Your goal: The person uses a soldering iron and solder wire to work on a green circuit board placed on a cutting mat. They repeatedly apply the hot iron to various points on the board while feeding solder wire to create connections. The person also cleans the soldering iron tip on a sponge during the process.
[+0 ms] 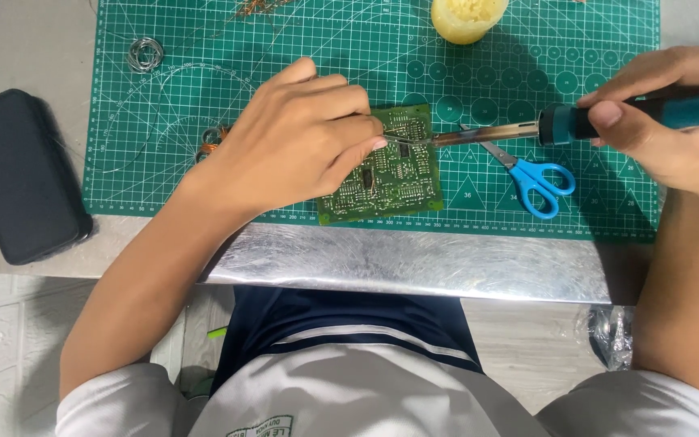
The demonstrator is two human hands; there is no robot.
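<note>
Green circuit board (pixel 394 174), small and square, lying flat on a green cutting mat (pixel 204 48) near the mat's front edge, face up with rows of dark chips and solder pads showing. Left hand (pixel 297 142) resting over the board's left half, fingers curled together and pinching a thin strand of solder wire (pixel 398 139) at the tips, the strand running right to the upper middle of the board. Soldering iron (pixel 576 121) coming in from the right, lying almost level, metal tip touching the board right where the strand ends. Right hand (pixel 665 113) wrapped tight round the iron's blue handle, thumb pressed on the dark collar, well apart from the left.

Just behind the iron's shaft, blue-handled scissors (pixel 527 174) flat on the mat, blades closed and pointing up-left towards the board, handles towards the front. Farther back, at the mat's top edge, a round yellowish pot (pixel 467 16), partly cut off by the frame. At the top left of the mat, a small coil of silvery wire (pixel 145 54); beside the left wrist, a bit of coppery wire (pixel 212 142), mostly hidden. Off the mat to the left, a dark phone (pixel 18 174) face down on the grey worktop (pixel 10 40). Along the front of the worktop, a shiny foil-like strip (pixel 406 259).
</note>
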